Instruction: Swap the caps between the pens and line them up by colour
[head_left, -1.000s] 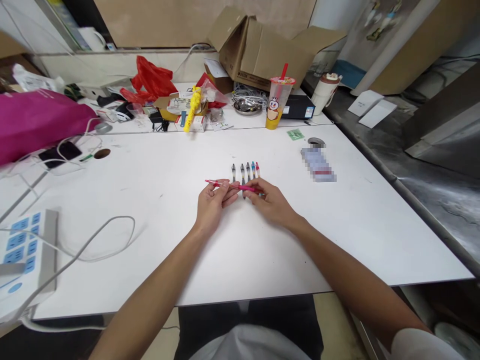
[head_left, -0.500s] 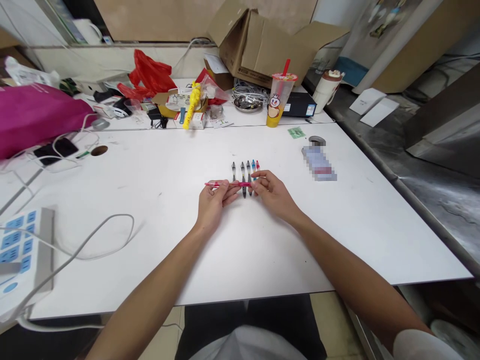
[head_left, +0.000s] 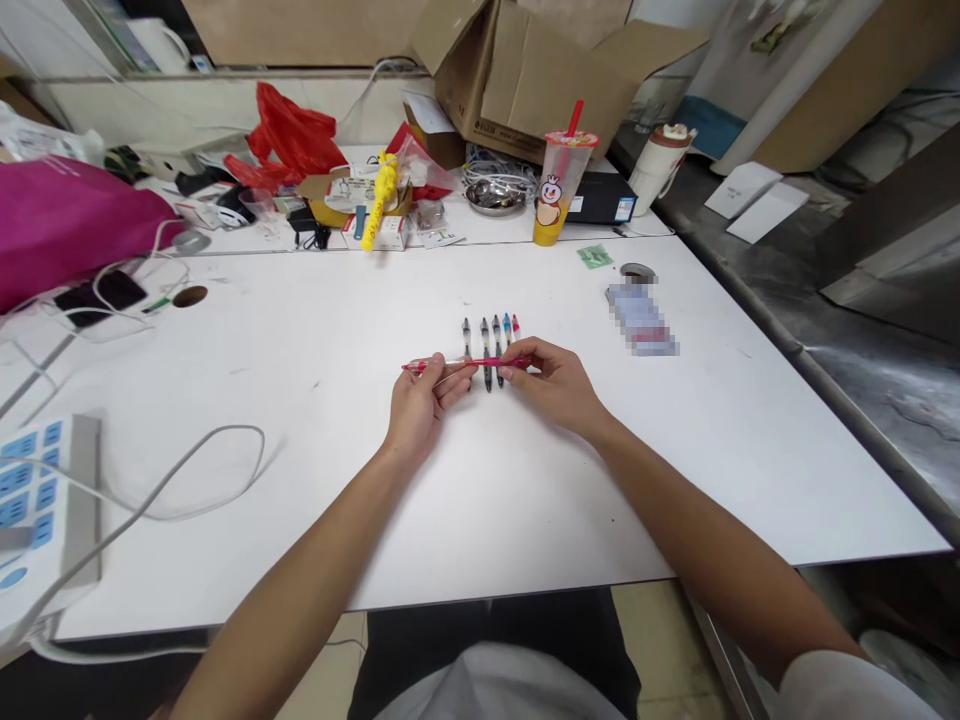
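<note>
A red pen (head_left: 484, 362) is held level between both hands, above the white table. My left hand (head_left: 421, 400) pinches its left part, with the clear and red end sticking out past the thumb. My right hand (head_left: 551, 378) grips the other end between thumb and fingers. Just beyond and beneath lie several pens side by side, pointing away from me: black pens (head_left: 486, 345), a blue pen (head_left: 508, 325) and another red pen (head_left: 516, 324). My hands and the held pen partly cover them.
On the white table (head_left: 322, 500) lie a blurred-out phone-like item (head_left: 641, 322), a tape roll (head_left: 637, 272) and a green packet (head_left: 595, 257). A drink cup (head_left: 555, 200), cardboard box (head_left: 517, 80) and red bag (head_left: 289, 140) line the back. At left sits a power strip (head_left: 82, 500) with a looping cable.
My right hand has shifted slightly right along the held red pen, and more of the pen shows between the hands. The whole view has tilted a little.
</note>
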